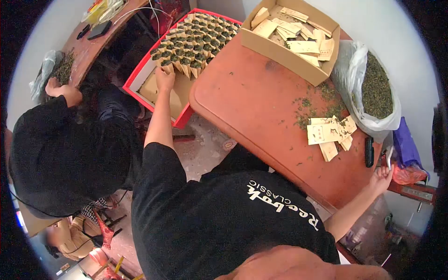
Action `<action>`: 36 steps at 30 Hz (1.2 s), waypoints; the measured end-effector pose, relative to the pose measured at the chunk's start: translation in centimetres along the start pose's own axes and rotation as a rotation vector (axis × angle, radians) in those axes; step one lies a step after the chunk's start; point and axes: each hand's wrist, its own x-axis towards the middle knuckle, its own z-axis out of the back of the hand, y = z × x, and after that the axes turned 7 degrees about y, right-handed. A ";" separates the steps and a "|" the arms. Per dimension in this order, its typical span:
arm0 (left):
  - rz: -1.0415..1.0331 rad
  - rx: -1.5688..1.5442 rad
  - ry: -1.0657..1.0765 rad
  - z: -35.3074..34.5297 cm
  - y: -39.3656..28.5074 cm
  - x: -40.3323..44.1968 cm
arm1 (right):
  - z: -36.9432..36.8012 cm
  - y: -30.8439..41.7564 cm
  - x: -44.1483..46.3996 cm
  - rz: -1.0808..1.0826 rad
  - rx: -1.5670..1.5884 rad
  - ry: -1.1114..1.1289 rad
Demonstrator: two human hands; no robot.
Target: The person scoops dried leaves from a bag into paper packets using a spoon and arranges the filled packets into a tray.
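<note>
My left hand (165, 80) pinches an upright paper packet at the front edge of the rows in the red box (135, 77). Those open packets (193, 44) hold dark green dried leaves; bare cardboard shows beside my wrist. At the right edge of the brown table (242, 93), my right hand (382, 179) has its fingers closed around a slim white object (389, 157). Beside it lie a black object (369, 152) and a red and purple bag (408, 144). Flat paper packets (326, 133) lie among scattered leaf bits.
A cardboard box (280, 53) of flat packets stands at the table's back. To its right is a plastic bag (354, 88) of dried leaves. A co-worker in black (70, 149) works close on the left, one hand near another leaf bag (44, 74). Another person (72, 235) is at lower left.
</note>
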 end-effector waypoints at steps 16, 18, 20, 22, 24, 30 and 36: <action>-0.290 -0.198 -0.105 5.2 -12.1 -10.5 | -5.9 4.2 6.7 0.162 0.109 0.295; -0.379 -0.419 0.066 4.5 -19.6 -14.3 | -8.5 0.0 3.6 0.132 0.096 0.082; -0.495 -0.372 0.485 3.9 -27.2 -18.1 | -8.9 -3.4 1.4 0.110 0.056 0.142; -0.597 -0.219 0.782 3.2 -34.5 -22.9 | -11.8 -5.4 -1.6 0.145 0.005 0.099; -0.971 -0.003 0.868 1.4 -39.4 -25.8 | -12.4 -6.2 -2.4 0.093 -0.010 -0.032; -1.167 0.295 0.876 -3.3 -43.1 -28.5 | -11.9 -7.0 -2.9 0.058 -0.001 0.023; -1.082 0.075 0.829 -3.2 -42.4 -27.4 | -15.9 -7.2 -5.9 0.046 -0.296 0.200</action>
